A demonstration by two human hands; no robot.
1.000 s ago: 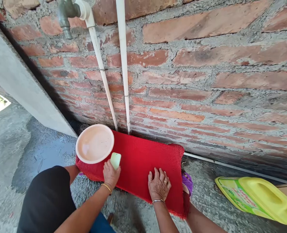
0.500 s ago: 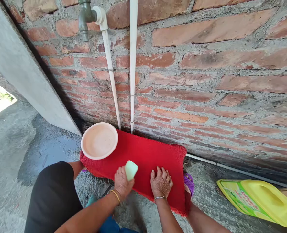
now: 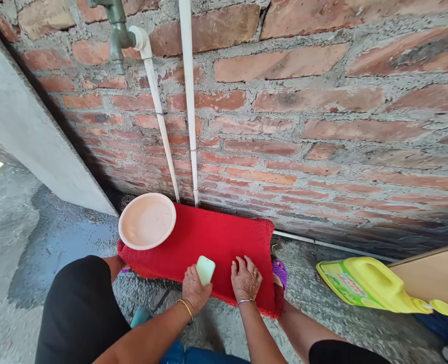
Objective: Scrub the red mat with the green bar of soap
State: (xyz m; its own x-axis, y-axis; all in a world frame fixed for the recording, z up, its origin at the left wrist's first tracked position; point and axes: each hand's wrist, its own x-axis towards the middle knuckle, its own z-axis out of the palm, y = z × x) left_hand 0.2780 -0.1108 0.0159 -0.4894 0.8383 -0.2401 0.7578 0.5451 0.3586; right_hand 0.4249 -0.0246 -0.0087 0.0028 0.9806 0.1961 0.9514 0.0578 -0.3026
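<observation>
My left hand (image 3: 196, 290) grips a pale green scrub brush (image 3: 206, 270), a smooth rounded block with a small dot near its far end. Its underside is hidden, turned down to a red plush mat (image 3: 216, 237). Spread over something low, the mat drapes at its edges; what bears it is hidden. Right of the brush, my right hand (image 3: 246, 279) lies palm down on the mat with its fingers stretched out. A pale pink basin (image 3: 147, 221) rests on the mat's left end, with perhaps some water inside.
Behind the mat rises a brick wall (image 3: 261, 146) with a tap (image 3: 118, 40) and white pipes (image 3: 189, 101). A grey slab (image 3: 45, 126) leans at left by wet floor (image 3: 64, 242). A yellow detergent bottle (image 3: 371, 283) lies right, near a cardboard piece (image 3: 432, 273). My feet flank the mat.
The view has swung right, so most things sit further left. The brush has shifted slightly toward my right hand. My right hand stays pressed on the mat.
</observation>
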